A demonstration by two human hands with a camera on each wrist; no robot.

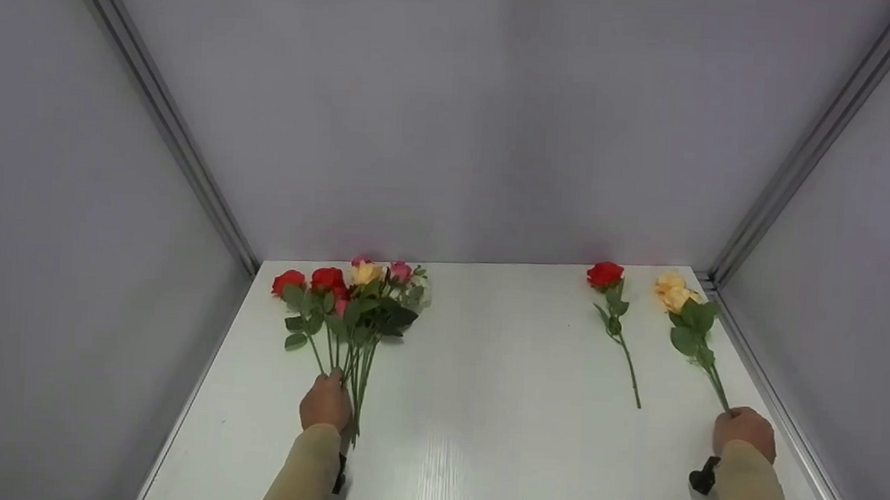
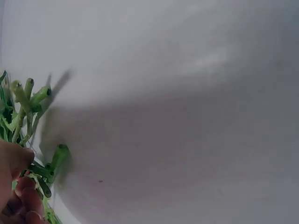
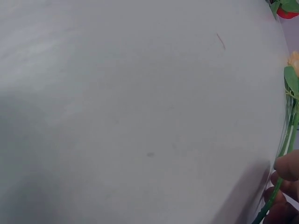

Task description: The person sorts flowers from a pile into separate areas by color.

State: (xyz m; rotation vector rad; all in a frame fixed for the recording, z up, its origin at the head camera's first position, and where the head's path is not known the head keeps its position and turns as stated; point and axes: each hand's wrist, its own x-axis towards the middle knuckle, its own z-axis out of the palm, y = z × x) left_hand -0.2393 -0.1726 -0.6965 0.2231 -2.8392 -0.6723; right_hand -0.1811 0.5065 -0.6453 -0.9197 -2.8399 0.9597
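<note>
On the left of the white table lies a bunch of red, pink and yellow roses (image 1: pixel 328 279) with green leaves, blooms toward the back. My left hand (image 1: pixel 326 401) grips some of their stems low down; other stems (image 1: pixel 360 396) lie just right of it. In the left wrist view, thumb and fingers (image 2: pixel 32 200) close around green stems with blunt cut ends (image 2: pixel 58 156). At the right, my right hand (image 1: pixel 743 431) pinches the lower stems of yellow roses (image 1: pixel 679 298). The right wrist view shows a green stem (image 3: pixel 275 191) between its thumb and fingers.
A single red rose (image 1: pixel 605 275) lies on the table (image 1: pixel 500 358) left of the yellow ones, its stem pointing toward the front. Grey panels (image 1: pixel 450 130) enclose the table at the back and both sides.
</note>
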